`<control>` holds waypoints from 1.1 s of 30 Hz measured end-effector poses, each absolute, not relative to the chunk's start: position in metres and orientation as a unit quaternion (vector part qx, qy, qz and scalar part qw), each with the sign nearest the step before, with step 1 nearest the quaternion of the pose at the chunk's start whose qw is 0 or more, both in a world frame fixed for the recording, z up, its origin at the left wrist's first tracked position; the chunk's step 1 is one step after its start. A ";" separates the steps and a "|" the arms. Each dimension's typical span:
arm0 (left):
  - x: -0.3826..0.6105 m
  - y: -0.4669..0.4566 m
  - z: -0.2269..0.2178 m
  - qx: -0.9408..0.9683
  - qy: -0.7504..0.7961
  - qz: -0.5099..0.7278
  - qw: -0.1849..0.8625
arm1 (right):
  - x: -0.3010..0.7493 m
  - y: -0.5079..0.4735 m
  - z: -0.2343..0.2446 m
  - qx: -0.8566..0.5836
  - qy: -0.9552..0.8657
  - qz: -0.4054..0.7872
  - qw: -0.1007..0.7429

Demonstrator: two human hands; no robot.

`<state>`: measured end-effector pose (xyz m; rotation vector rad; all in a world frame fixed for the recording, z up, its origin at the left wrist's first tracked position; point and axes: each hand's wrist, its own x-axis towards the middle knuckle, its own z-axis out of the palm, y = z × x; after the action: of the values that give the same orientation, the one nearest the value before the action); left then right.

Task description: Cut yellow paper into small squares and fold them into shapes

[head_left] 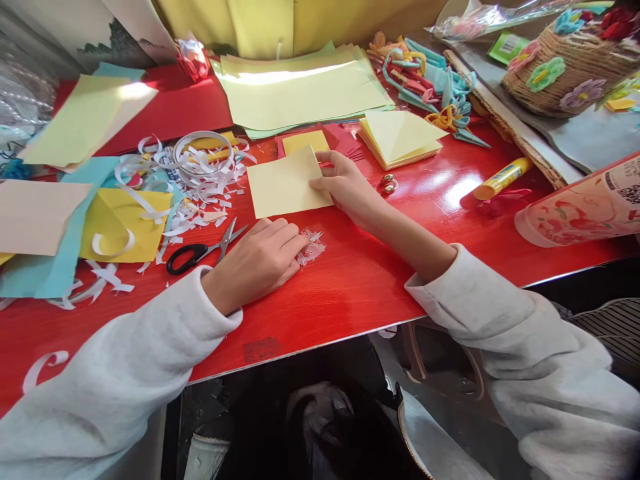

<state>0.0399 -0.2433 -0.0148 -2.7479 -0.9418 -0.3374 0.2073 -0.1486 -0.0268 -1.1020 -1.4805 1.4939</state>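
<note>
Right hand point(345, 183) pinches one pale yellow sheet point(285, 183) at its right edge, out beyond the left knuckles, long axis running left to right, right end angled away! Left hand point(267, 257), fingers together, touches one heap of white scraps point(313, 248); gripping any? Can't tell. One pair of scissors point(203, 253) alongside, blades parted, pointing away. Two gold beads point(389, 189), one yellow tube point(505, 179), lettering unreadable, and one pink cup point(565, 213), QR-coded label!
</note>
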 end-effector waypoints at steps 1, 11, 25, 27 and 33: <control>0.040 -0.243 -0.015 -0.934 -0.320 -0.112 0.109 | 0.207 -0.149 -0.026 -0.432 -0.574 0.586 0.374; 0.036 -0.257 -0.008 -0.939 -0.319 -0.100 0.075 | 0.207 -0.148 -0.025 -0.442 -0.558 0.597 0.370; 0.025 -0.246 -0.004 -0.879 -0.425 -0.200 -0.080 | 0.207 -0.148 -0.024 -0.436 -0.563 0.596 0.372; 0.026 -0.247 -0.002 -0.870 -0.434 -0.221 -0.080 | 0.206 -0.148 -0.024 -0.436 -0.567 0.591 0.373; 0.027 -0.250 -0.004 -0.884 -0.396 -0.225 -0.104 | 0.206 -0.148 -0.023 -0.437 -0.555 0.605 0.368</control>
<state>0.0274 -0.2497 -0.0035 -2.9778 -1.3339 -0.7570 0.2061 -0.1480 -0.0234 -1.1228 -1.4261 1.5527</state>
